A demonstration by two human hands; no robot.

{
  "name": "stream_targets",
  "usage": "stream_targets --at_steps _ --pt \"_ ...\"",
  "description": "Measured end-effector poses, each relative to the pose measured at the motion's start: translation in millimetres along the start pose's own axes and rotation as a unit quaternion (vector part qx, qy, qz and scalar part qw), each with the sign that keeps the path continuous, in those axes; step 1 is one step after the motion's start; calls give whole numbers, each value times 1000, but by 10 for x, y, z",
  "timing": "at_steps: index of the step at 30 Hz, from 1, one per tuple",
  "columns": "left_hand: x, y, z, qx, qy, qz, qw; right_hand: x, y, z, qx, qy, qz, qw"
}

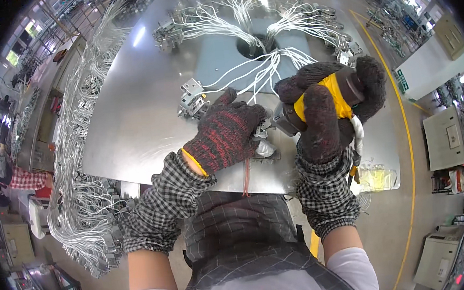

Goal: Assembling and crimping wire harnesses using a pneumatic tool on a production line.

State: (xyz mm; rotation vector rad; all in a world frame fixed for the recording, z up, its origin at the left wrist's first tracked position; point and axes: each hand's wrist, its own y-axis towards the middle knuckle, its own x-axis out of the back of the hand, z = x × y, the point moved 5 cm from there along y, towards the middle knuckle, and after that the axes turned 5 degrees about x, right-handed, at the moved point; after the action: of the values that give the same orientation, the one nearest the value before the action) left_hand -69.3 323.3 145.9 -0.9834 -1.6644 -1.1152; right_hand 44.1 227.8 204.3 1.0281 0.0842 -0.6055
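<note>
Presently: right hand [325, 109] clenched around yellow-and-black power screwdriver [317, 104], tip aimed at small connector block [261, 137] near steel table's [131, 126] front edge. Left hand [225, 134] curled down, pinning block. Risks: bit slipping onto gloved fingers [254, 115]; white wire bundle [261, 73] just beyond snagging on tool.

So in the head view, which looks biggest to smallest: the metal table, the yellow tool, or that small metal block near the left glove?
1. Metal table, by far the largest.
2. Yellow tool in the right hand; it is nearer the camera, so it looks bigger.
3. Small metal block beyond the left hand.
</note>
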Motion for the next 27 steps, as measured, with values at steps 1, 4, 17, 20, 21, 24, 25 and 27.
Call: stream_targets --at_steps 1,4,17,20,21,24,25,27 --pt "-1 -9 5 0 -5 13 1000 -18 -4 13 23 -49 21 998" --pt "125 -59 37 -30 -12 -51 998 -19 -17 3 41 -59 44 996" --pt "199 -189 549 -17 -60 -29 998 -91 34 -6 43 -52 41 997" --pt "147 -139 643 184 -431 73 881 -33 104 -3 24 -31 17 999" --pt "167 -92 537 138 -531 71 833 10 148 31 45 -24 -1 999" --pt "149 48 297 86 -300 -3 950 166 240 127 60 -33 -102 992" --pt "159 82 187 28 -292 -32 955 177 261 176 77 -25 -97 992" --pt "158 101 160 26 -270 -51 961 279 297 219 77 43 -149 985"
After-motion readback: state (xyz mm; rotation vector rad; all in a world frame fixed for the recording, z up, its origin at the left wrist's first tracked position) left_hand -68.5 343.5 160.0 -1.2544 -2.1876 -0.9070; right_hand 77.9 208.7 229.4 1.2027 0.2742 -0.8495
